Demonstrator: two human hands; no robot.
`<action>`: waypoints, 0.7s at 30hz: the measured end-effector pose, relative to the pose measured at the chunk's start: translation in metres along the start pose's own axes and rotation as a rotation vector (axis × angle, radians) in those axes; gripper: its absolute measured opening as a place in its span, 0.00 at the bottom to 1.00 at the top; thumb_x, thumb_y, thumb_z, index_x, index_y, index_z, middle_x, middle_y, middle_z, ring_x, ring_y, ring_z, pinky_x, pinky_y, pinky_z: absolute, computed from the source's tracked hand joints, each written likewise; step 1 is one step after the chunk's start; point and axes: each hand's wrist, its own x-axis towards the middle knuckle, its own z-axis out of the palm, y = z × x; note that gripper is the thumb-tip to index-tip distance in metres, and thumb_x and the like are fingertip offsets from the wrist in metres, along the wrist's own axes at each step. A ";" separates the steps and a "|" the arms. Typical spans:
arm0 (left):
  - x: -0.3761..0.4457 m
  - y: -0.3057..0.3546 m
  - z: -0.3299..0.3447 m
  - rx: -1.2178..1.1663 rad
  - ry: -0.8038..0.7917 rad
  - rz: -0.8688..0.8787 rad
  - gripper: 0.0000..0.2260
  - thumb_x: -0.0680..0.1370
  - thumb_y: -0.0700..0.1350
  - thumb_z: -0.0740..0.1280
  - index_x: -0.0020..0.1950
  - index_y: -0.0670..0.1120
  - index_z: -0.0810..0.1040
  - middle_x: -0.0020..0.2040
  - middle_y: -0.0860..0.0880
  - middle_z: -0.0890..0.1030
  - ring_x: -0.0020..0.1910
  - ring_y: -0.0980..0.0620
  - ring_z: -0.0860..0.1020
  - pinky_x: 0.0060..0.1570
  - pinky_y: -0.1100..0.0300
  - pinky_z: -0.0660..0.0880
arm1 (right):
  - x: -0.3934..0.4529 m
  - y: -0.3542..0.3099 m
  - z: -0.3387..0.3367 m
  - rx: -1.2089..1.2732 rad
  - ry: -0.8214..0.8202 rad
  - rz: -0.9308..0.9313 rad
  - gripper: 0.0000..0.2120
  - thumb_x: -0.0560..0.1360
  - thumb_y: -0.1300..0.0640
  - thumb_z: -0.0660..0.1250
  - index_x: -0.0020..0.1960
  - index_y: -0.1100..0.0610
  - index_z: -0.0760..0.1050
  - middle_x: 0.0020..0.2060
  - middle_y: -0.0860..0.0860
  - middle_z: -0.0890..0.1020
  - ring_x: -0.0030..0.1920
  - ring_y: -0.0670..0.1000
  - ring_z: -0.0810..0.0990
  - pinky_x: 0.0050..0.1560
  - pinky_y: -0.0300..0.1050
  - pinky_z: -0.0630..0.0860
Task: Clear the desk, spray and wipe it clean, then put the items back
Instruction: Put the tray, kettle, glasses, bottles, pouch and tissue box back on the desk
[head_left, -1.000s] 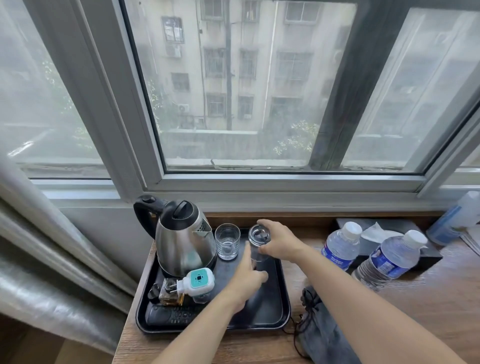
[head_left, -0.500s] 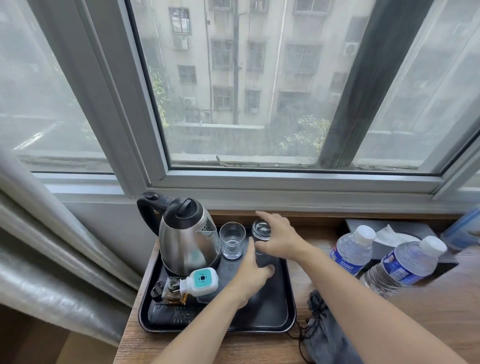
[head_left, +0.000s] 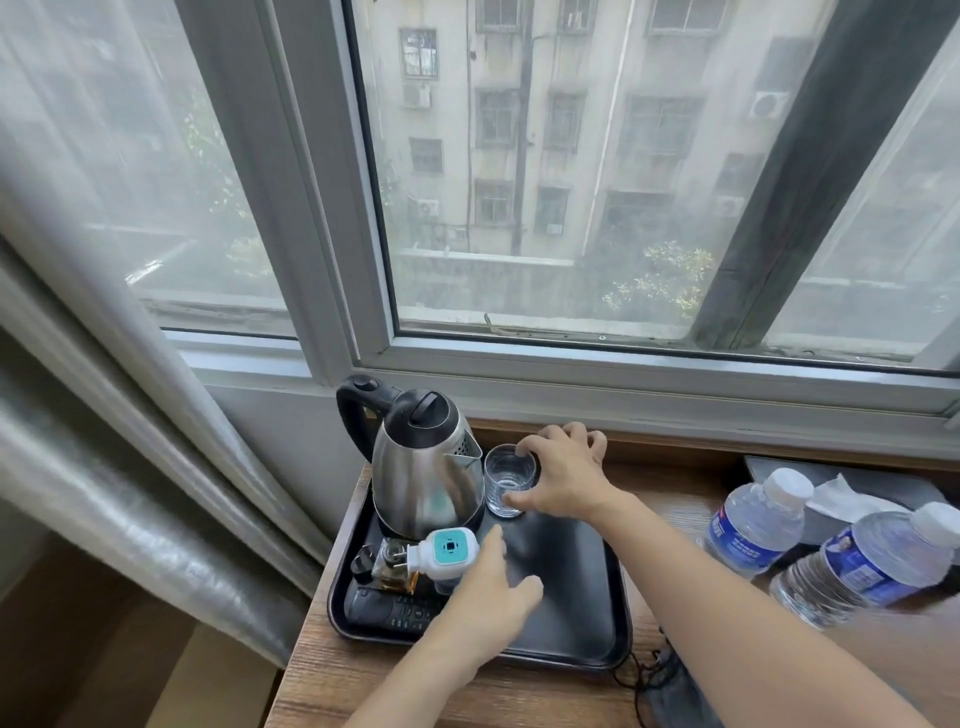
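A black tray (head_left: 618, 623) sits on the left end of the wooden desk (head_left: 363, 686). On it stand a steel kettle (head_left: 426, 467) and a clear glass (head_left: 501, 475) beside its spout. My right hand (head_left: 566, 478) reaches from the right; its thumb and forefinger curl round that glass. The second glass from earlier is hidden under this hand. My left hand (head_left: 498, 587) hovers low over the tray's middle with loose fingers and holds nothing, next to a white plug-in device (head_left: 447, 551).
A dark remote (head_left: 395, 613) and a small amber bottle (head_left: 392, 569) lie at the tray's front left. Two water bottles (head_left: 753, 525) (head_left: 867, 561) and a black tissue box (head_left: 841, 483) stand to the right. A grey cloth (head_left: 675, 696) lies at the front edge, and a curtain (head_left: 130, 493) hangs on the left.
My right hand has moved left with the second glass, up against the glass by the kettle. The left hand has drawn back a little toward the tray's front. The view has tilted up.
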 end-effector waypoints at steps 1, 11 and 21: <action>-0.003 0.003 -0.004 0.010 0.004 0.006 0.44 0.76 0.52 0.66 0.86 0.49 0.45 0.85 0.48 0.57 0.77 0.57 0.64 0.80 0.55 0.59 | -0.002 -0.001 0.000 0.004 0.017 -0.011 0.34 0.61 0.29 0.70 0.63 0.40 0.75 0.61 0.42 0.75 0.64 0.52 0.64 0.62 0.54 0.57; -0.025 0.063 -0.040 0.572 0.381 0.175 0.34 0.79 0.67 0.66 0.76 0.48 0.62 0.68 0.48 0.79 0.68 0.44 0.77 0.63 0.50 0.73 | -0.061 -0.005 -0.025 0.394 0.226 -0.095 0.31 0.58 0.34 0.68 0.59 0.42 0.70 0.54 0.36 0.76 0.64 0.43 0.68 0.71 0.48 0.47; -0.032 0.089 -0.026 0.555 0.405 0.305 0.36 0.70 0.63 0.78 0.73 0.52 0.73 0.64 0.53 0.81 0.65 0.51 0.78 0.63 0.56 0.75 | -0.116 -0.018 -0.034 0.510 0.340 -0.113 0.31 0.65 0.47 0.75 0.68 0.40 0.75 0.57 0.31 0.76 0.63 0.36 0.65 0.69 0.51 0.57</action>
